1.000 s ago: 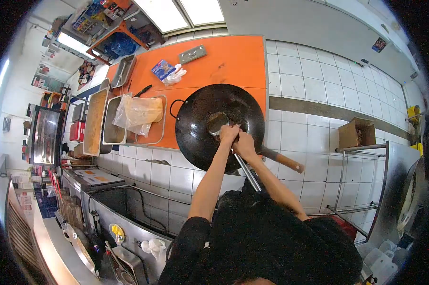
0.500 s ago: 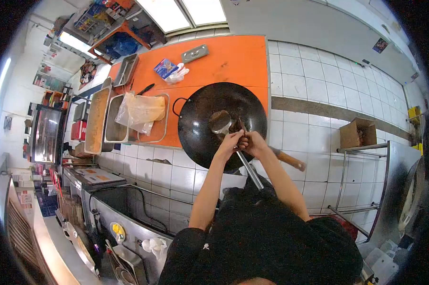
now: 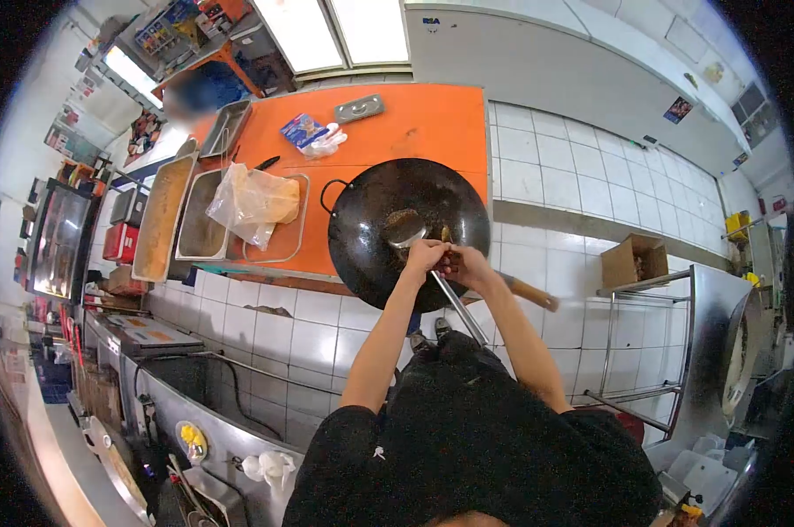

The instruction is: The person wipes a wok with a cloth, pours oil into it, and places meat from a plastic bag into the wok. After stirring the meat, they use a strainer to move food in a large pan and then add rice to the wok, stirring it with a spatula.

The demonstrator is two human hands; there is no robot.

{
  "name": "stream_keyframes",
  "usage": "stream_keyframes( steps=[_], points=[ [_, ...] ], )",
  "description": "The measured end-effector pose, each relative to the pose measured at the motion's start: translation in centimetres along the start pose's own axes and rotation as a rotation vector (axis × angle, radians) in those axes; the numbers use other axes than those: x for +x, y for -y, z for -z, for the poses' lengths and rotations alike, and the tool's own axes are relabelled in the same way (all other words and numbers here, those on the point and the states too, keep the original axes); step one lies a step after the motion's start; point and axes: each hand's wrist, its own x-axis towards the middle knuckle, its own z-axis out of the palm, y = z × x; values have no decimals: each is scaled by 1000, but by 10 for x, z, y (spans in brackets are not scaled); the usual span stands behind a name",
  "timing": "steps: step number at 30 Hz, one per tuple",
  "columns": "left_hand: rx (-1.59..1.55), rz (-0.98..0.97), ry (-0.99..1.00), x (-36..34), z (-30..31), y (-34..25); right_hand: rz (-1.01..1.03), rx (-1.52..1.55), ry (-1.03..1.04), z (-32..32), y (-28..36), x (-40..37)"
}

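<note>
A large black wok (image 3: pixel 370 255) sits at the right end of the orange table, its wooden handle (image 3: pixel 530 293) pointing toward the lower right. Inside, a metal ladle (image 3: pixel 463 312) leans with its bowl near some dark brown residue (image 3: pixel 403 217), its shaft sticking out over the near rim. My left hand (image 3: pixel 427 256) is closed above the wok, right over the ladle's shaft. Against its fingertips, my right hand (image 3: pixel 470 266) is closed too. A small brown piece (image 3: pixel 446 234) shows just beyond the fingers; what they pinch is mostly hidden.
Left of the wok, a clear plastic bag (image 3: pixel 256 200) with yellowish contents lies beside metal trays (image 3: pixel 202 211). A blue box (image 3: pixel 304 130), white plastic and a metal lid (image 3: pixel 359 108) are farther back. A metal rack (image 3: pixel 608 342) and cardboard box (image 3: pixel 634 259) stand right.
The view has tilted and shifted slightly. Both hands stay together over the wok, and the brown piece beyond the fingers looks shorter. A blurred person shows at the upper left.
</note>
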Motion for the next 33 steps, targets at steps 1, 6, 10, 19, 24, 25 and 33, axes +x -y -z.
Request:
stream_keyframes(
  steps=[1, 6, 10, 19, 24, 25, 33],
  points=[
    [-7, -3, 10, 2, 0, 2, 9, -141, -32, 3, -3, 5],
    [97, -120, -9, 20, 2, 13, 534, -1126, -341, 10, -33, 32],
    [-19, -121, -68, 23, -6, 13, 715, -1251, -379, -10, -39, 19],
    [99, -75, -248, 37, -15, -1, 726, -1389, -241, -3, -30, 29],
    [47, -57, -342, 51, -22, -3, 758, -1502, -147, 1, -10, 23],
    [56, -53, -359, 54, -23, -2, 705, -1503, -98, 0, -1, 17],
    [170, 141, -599, 46, -24, -20, 749, -1509, 236, 22, 6, 46]
  ],
)
